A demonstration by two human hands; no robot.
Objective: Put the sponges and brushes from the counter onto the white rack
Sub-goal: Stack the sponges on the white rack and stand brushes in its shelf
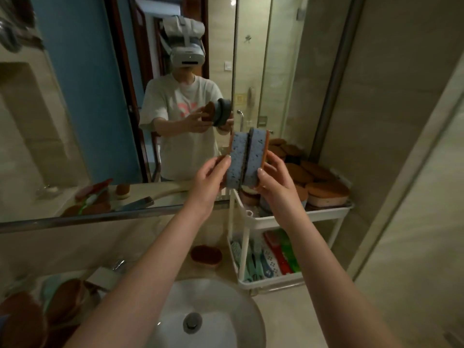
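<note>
- Left hand [213, 177] and right hand [275, 180] are squeezing two sponges [238, 159] upright between them, above the rack [326, 215] at right.
- Lowering them with even pressure is probably the safest way to avoid a slip.

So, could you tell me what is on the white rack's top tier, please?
A pile of brown-topped sponges sits on the top tier; its left part is hidden behind the right hand and the held blue sponges.

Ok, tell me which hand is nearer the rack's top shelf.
Right. The right hand hovers just above the top shelf; the left hand is beside it, further from that shelf. Both grip the blue sponges.
</note>
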